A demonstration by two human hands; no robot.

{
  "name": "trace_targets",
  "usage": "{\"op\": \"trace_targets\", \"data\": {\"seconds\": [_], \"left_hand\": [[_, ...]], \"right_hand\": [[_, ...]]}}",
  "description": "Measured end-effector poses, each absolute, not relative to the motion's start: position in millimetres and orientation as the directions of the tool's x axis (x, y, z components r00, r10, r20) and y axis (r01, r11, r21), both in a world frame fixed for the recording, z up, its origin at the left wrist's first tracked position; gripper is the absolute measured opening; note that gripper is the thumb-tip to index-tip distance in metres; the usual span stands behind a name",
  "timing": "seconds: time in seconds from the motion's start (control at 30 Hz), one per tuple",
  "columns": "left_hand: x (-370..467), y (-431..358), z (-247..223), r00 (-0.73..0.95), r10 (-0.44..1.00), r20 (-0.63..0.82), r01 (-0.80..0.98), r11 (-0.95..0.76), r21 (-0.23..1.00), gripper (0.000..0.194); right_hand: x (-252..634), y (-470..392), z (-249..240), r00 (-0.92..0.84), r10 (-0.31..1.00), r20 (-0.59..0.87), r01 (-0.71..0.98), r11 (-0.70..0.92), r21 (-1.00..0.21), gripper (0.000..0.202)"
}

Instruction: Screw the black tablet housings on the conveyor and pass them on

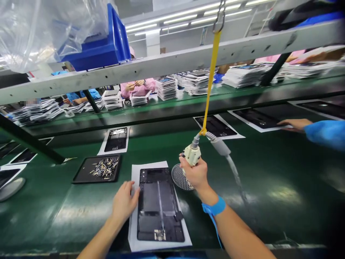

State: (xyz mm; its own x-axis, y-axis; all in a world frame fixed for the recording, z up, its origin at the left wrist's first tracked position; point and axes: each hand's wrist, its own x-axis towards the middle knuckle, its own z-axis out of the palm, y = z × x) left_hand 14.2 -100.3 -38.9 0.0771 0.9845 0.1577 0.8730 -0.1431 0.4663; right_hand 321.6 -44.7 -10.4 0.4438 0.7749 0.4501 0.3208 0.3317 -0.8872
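A black tablet housing (151, 201) lies on a white sheet (134, 244) in front of me, a pale strip running down its middle. At its left edge rests my left hand (124, 201), fingers apart and nothing in them. My right hand (195, 174) is wrapped round a cream electric screwdriver (192, 154) that hangs from a yellow strap (212, 72). Under that hand is a round grey mesh dish (179, 177), partly hidden; its contents are hard to make out. A blue band (214, 207) circles my right wrist.
A black tray (83, 171) of small metal parts stands left of the housing. Other housings on sheets (115, 140) line the green bench (81, 216). At the right, a person's blue sleeve (326, 133) reaches in. A metal shelf (172, 64) crosses ahead, with a blue bin (99, 50) on it.
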Motion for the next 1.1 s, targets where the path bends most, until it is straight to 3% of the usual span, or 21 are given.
{"op": "trace_targets", "data": {"seconds": [0.07,0.13,0.33,0.5,0.63,0.8,1.03,1.1], "left_hand": [[27,-69,-29,0.172,0.943,0.286,0.890,-0.273,0.365,0.027],[46,-37,-24,0.303,0.904,0.301,0.873,-0.390,0.294,0.023],[85,22,-33,0.544,0.835,0.084,0.784,-0.542,0.303,0.014],[61,26,-40,0.577,0.807,0.125,0.738,-0.581,0.344,0.017],[53,23,-34,0.614,0.788,0.045,0.704,-0.573,0.420,0.023],[66,19,-27,0.749,0.662,-0.004,0.565,-0.637,0.524,0.019],[77,17,-37,0.720,0.688,0.090,0.594,-0.679,0.432,0.011],[73,17,-37,0.687,0.712,0.148,0.615,-0.677,0.405,0.017]], "right_hand": [[321,-45,-11,0.446,0.780,0.440,0.316,0.323,-0.892,0.039],[321,-45,-11,0.448,0.783,0.431,0.310,0.317,-0.897,0.041],[322,-45,-7,0.466,0.781,0.415,0.314,0.293,-0.903,0.041],[321,-46,-6,0.483,0.778,0.402,0.297,0.286,-0.911,0.039],[320,-48,-3,0.485,0.777,0.402,0.303,0.281,-0.910,0.032],[320,-50,-2,0.466,0.794,0.391,0.309,0.268,-0.913,0.031],[321,-52,-3,0.477,0.804,0.356,0.309,0.227,-0.924,0.027],[321,-52,-2,0.472,0.808,0.353,0.312,0.222,-0.924,0.026]]}}
